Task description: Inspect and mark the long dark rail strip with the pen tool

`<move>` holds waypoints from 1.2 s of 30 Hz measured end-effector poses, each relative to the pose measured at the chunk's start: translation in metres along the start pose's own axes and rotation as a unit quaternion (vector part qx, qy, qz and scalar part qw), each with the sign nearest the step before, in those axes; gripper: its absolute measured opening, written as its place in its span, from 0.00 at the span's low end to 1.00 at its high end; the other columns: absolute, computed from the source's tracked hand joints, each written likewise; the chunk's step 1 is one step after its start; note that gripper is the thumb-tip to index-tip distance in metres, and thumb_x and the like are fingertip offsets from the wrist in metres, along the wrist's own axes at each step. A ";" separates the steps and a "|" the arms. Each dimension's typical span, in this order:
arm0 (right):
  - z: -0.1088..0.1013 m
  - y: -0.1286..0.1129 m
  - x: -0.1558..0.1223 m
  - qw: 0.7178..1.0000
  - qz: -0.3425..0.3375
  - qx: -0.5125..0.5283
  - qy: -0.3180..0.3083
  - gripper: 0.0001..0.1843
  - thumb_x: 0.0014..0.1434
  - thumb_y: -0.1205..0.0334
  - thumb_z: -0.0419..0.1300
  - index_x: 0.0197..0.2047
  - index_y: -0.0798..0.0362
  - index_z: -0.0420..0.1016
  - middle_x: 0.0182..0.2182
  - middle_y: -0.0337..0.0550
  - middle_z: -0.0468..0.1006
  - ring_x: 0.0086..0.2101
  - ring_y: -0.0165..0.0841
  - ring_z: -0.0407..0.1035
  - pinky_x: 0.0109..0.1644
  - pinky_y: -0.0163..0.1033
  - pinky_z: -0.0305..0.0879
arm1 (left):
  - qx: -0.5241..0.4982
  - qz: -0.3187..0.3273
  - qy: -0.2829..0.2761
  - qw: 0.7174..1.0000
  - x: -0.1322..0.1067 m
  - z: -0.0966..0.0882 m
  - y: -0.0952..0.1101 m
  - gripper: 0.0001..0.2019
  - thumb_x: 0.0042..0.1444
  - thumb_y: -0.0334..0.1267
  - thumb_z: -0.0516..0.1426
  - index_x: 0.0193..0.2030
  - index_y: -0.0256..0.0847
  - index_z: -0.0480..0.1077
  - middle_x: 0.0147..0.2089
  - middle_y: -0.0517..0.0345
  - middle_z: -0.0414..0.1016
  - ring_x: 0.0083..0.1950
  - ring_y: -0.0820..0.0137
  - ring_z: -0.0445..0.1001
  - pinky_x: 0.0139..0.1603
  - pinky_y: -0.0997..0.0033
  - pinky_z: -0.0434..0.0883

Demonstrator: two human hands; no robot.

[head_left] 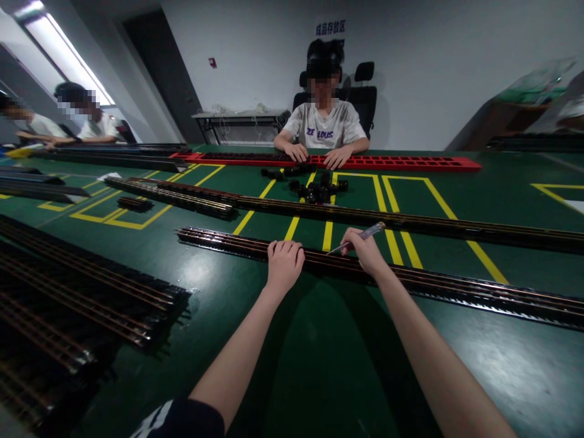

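Observation:
A long black rail with copper strips (447, 286) lies across the green table in front of me. My left hand (283, 263) presses down on it, fingers curled over its far edge. My right hand (365, 249) holds a clear-handled screwdriver (365, 235), its tip pointing left onto the rail between my hands. A second long rail (410, 220) lies parallel just beyond.
A stack of similar rails (82, 298) sits at my left. Small black parts (317, 188) are heaped mid-table. Across the table a person rests both hands on a red tray (410, 162). Two more people sit at far left. Yellow lines mark the green table (319, 365).

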State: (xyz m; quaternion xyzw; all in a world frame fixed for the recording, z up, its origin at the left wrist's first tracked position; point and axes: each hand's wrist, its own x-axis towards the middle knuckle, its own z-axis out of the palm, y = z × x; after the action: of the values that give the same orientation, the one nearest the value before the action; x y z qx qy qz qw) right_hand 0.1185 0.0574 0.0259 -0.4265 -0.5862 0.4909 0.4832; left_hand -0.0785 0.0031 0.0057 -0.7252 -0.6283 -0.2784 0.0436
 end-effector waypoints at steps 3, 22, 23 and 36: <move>0.001 -0.002 -0.001 1.000 -0.003 0.007 -0.006 0.11 0.49 0.62 0.55 0.17 0.52 0.66 0.14 0.35 0.67 0.19 0.28 0.63 0.28 0.35 0.62 | -0.003 -0.003 -0.003 1.000 0.000 -0.001 0.000 0.15 0.64 0.38 0.44 0.42 0.43 0.72 0.45 0.55 0.77 0.50 0.64 0.71 0.59 0.55 0.57; 0.012 -0.021 -0.008 0.996 -0.006 -0.076 -0.053 0.12 0.52 0.56 0.56 0.21 0.51 0.66 0.16 0.36 0.70 0.22 0.29 0.66 0.31 0.36 0.62 | 0.025 -0.022 0.029 0.999 0.009 -0.002 -0.017 0.13 0.62 0.37 0.47 0.36 0.44 0.72 0.41 0.55 0.78 0.47 0.63 0.72 0.60 0.54 0.56; 0.014 -0.021 -0.008 0.995 -0.012 -0.082 -0.061 0.12 0.52 0.55 0.57 0.21 0.51 0.66 0.17 0.36 0.70 0.23 0.29 0.66 0.31 0.36 0.62 | 0.025 -0.024 0.031 0.999 0.009 -0.003 -0.019 0.13 0.62 0.37 0.47 0.36 0.44 0.72 0.41 0.55 0.78 0.46 0.63 0.72 0.60 0.54 0.56; 0.015 -0.014 -0.010 0.994 -0.022 -0.068 -0.082 0.15 0.56 0.52 0.56 0.24 0.52 0.68 0.20 0.37 0.73 0.24 0.29 0.68 0.30 0.34 0.63 | 0.030 0.007 0.031 0.999 0.008 -0.008 -0.017 0.14 0.64 0.34 0.44 0.43 0.42 0.71 0.47 0.54 0.77 0.48 0.65 0.73 0.62 0.56 0.56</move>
State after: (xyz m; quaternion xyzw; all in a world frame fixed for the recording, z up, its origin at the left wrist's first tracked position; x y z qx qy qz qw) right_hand 0.1047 0.0435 0.0375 -0.4041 -0.6648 0.4724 0.4142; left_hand -0.0968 0.0099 0.0114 -0.7191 -0.6295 -0.2815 0.0862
